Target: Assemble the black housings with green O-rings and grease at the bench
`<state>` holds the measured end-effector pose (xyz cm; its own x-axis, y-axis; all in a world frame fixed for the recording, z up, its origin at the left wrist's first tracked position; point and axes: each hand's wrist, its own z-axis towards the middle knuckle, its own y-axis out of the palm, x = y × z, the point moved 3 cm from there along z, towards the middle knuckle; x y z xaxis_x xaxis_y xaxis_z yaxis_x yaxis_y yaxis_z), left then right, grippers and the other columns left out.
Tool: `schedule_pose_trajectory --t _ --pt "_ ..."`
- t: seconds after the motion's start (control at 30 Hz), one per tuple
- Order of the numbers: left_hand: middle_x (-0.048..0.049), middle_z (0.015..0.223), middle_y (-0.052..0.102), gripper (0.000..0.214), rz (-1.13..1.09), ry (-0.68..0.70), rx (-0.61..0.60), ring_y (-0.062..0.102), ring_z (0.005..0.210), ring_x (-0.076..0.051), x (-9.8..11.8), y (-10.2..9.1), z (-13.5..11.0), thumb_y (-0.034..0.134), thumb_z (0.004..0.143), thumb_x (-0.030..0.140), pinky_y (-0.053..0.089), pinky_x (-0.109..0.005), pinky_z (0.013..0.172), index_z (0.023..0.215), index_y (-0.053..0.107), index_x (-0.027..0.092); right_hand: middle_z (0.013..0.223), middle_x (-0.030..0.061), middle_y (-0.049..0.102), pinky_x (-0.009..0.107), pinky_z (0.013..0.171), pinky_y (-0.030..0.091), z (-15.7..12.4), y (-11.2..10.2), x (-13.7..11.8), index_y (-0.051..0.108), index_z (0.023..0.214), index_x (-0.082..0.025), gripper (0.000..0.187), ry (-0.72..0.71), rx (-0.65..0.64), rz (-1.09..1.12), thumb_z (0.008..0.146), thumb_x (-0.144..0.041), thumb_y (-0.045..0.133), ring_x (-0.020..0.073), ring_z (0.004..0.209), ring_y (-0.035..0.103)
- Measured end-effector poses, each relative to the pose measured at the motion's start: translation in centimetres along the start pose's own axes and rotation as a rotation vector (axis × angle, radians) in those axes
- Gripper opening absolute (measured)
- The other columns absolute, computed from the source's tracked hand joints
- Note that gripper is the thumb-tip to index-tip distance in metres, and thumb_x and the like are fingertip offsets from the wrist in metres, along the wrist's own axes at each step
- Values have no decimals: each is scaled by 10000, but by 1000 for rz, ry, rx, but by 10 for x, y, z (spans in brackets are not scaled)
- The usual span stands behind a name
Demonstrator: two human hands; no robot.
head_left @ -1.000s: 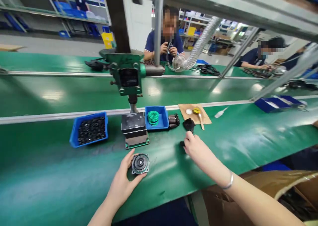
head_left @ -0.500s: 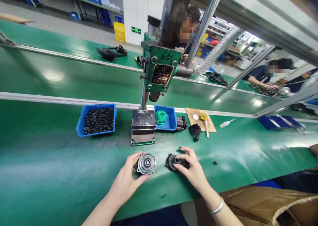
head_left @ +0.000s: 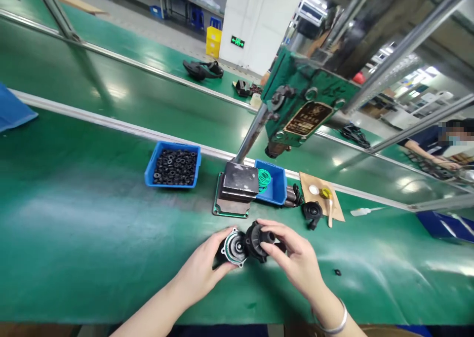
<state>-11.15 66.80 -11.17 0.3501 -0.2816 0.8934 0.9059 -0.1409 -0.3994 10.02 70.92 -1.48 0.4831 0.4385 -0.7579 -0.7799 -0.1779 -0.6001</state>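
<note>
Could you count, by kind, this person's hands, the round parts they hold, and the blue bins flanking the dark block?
Hands (left hand, right hand): 2
Round parts (ringed housing, black cover): 2
Blue bins (black-piece bin, green-ring bin): 2
Total: 6

Bright light throws pale glare on the green tabletop (head_left: 392, 258) — soft shadow below the right hand (head_left: 298, 253), upper right blurry.
</note>
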Motion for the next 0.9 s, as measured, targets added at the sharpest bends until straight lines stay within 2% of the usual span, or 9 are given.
schedule_pose_trajectory --t 0.1,0.23,0.47,0.9 --pt "-27 1468 531 654 3 9 -4 517 1343 -197 0 1 -1 646 888 279 451 -425 1133 1431 293 368 1227 74 700 320 999 550 8 17 -20 656 1126 -247 260 -122 -91 -52 869 -223 694 194 1143 663" --pt "-32 1483 513 704 -1 26 0 512 1348 -196 0 3 -2 656 882 271 451 -422 1136 1448 251 377 1238 85 690 274 1000 542 8 32 -25 634 1155 -226 288 -195 -137 -99 873 -190 683 174 1164 649" --pt "-48 1477 519 724 -9 54 5 516 1344 -205 3 4 -3 659 878 240 464 -421 1128 1456 240 364 1238 96 682 256 995 543 7 31 -22 616 1163 -210 304 -223 -154 -166 869 -167 681 167 1167 643" --pt "-61 1482 515 680 -15 59 11 513 1350 -227 5 3 -3 634 899 275 475 -435 1123 1460 256 345 1277 104 659 317 997 562 5 30 -22 596 1203 -231 351 -226 -196 -176 869 -164 678 206 1184 638"
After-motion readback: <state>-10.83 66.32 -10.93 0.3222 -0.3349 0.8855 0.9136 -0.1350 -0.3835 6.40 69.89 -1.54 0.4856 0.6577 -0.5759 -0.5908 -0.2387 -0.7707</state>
